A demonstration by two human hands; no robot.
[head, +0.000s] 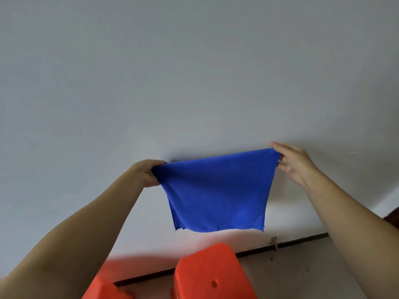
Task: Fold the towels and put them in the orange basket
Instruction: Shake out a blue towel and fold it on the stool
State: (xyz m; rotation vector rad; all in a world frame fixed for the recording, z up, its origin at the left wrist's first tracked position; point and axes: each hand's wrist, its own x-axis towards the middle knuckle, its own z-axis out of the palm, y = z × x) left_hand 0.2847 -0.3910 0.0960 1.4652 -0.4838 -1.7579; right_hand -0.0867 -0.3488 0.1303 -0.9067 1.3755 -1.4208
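Observation:
A blue towel [218, 190] hangs in the air in front of a pale wall, stretched by its two upper corners. My left hand [146, 172] grips the upper left corner in curled fingers. My right hand [291, 161] pinches the upper right corner, its other fingers spread loosely. The towel's lower edge hangs free above two orange plastic objects. Whether either one is the orange basket I cannot tell.
An orange plastic object [211, 275] with a small round hole stands at the bottom centre. Part of another orange piece [103, 288] shows to its left. A dark strip [280, 244] runs along the foot of the wall, with a small hook on it.

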